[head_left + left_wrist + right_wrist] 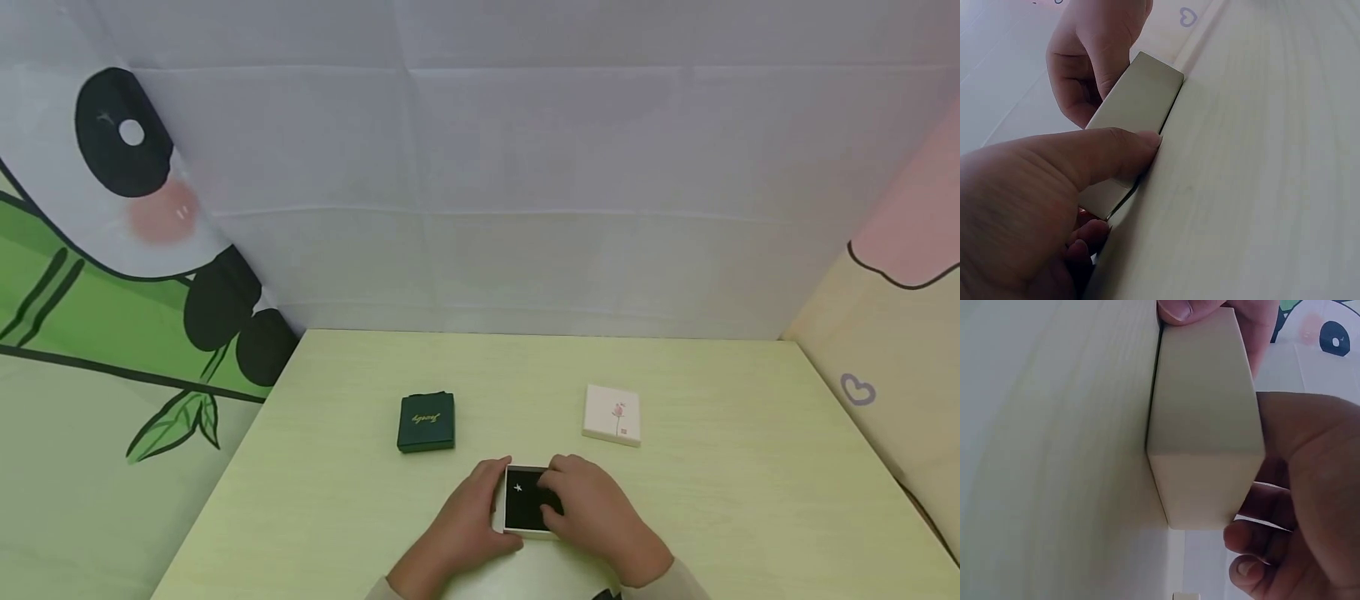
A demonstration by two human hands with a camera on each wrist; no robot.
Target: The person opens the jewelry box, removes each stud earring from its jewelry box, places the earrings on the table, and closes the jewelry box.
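Note:
A small white box lies on the table at the front, its top off and a black lining showing. A tiny silver star-shaped piece sits on the lining near its upper left. My left hand grips the box from the left, thumb along the near side. Over the right part of the lining, my right hand bends its fingers down into the box, thumb and forefinger apart. Whether those fingertips hold anything is hidden. In the right wrist view, the box hides part of that hand.
Behind and left of the hands lies a dark green box with gold lettering. A flat white lid with a pink flower drawing lies behind and to the right. The pale table ends at a grey cloth wall; printed cloth hangs at both sides.

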